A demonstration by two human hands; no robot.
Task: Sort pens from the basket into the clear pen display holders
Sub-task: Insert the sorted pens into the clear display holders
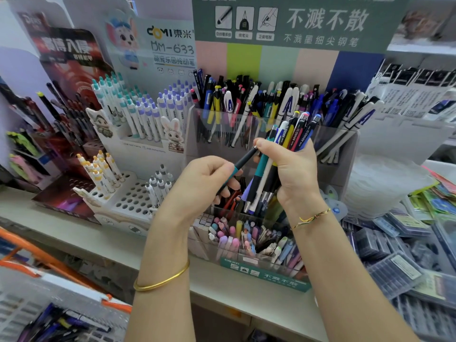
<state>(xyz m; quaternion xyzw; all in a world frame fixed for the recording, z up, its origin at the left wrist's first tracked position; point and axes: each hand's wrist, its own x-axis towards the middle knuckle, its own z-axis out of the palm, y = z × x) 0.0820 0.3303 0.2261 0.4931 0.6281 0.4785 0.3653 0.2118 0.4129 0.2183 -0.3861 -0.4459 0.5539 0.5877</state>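
Pens are left in the basket, below-left of the holder. Before the well-filled holder, a bundle is gripped in the right hand, and one pen is pinched in the left hand.

Glossy plastic pens, a clear smooth plastic holder, a shiny metal bangle.

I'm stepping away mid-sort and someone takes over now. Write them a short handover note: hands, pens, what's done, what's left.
Left hand pinches one dark pen with a teal band, its upper end by the right thumb.
Right hand grips a bundle of pens, tips down, above the clear holders.
Done: the back tier is packed with pens; the front tier holds some.
Left: slot the held pens, then the loose pens lying in the basket at lower left.
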